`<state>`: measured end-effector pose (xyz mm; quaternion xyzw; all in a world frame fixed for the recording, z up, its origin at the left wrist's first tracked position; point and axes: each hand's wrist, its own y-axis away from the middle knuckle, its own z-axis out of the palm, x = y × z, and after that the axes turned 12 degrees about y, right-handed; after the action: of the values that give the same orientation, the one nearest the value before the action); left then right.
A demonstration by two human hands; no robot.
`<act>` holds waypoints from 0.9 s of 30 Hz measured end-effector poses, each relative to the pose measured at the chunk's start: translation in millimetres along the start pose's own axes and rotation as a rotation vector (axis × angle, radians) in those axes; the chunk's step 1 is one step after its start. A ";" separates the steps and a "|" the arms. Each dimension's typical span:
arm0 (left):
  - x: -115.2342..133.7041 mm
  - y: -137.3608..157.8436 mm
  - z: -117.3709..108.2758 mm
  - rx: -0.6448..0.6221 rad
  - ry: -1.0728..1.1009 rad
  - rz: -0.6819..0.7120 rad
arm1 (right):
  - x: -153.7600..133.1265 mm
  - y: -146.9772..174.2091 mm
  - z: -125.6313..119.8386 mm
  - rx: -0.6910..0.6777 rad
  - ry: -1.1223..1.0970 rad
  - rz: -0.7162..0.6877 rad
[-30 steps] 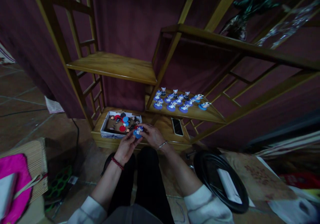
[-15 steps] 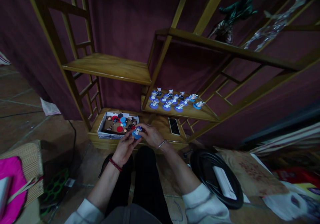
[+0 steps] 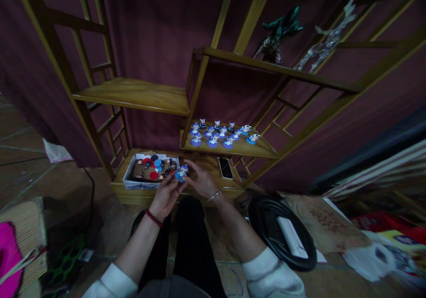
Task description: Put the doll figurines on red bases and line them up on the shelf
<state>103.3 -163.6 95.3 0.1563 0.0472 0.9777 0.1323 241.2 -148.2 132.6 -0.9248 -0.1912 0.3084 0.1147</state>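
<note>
A small figurine (image 3: 182, 172) with purple hair and a blue base is upright in the fingers of my left hand (image 3: 166, 197), which grips it by the base. Close on its right side is my right hand (image 3: 202, 181), with the thumb against or very near the base and the index finger spread away above the head. Just beyond my hands, a shallow white box (image 3: 127, 179) contains several dark-haired figurines and loose red, blue and dark discs. On the wooden shelf (image 3: 266, 149) behind stand several purple-based figurines (image 3: 213, 141), blue-based ones (image 3: 253, 138) and black-and-white ones (image 3: 217, 125).
A phone (image 3: 226, 168) lies on the lower board, right of my hands. Above, a raised shelf (image 3: 133, 93) juts out at left; a green statuette (image 3: 279, 31) and a clear one (image 3: 328, 42) stand higher right. A coiled black hose (image 3: 254, 227) lies on the floor.
My right index finger has lifted off the figurine and spread away. The figurine is turned so more of its front shows. The view has shifted, moving the shelves left in the picture.
</note>
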 end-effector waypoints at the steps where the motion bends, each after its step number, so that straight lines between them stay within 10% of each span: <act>1: -1.6 -0.7 1.8 0.007 -0.001 0.008 | 1.8 1.7 -0.8 0.005 -0.012 0.005; 27: -64.0 -17.4 47.4 -0.011 -0.151 -0.097 | 47.8 36.3 -47.5 0.148 -0.055 0.131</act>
<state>181.2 -162.0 119.2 0.2265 0.0393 0.9558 0.1833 315.8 -165.1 132.7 -0.9155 -0.1100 0.3537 0.1572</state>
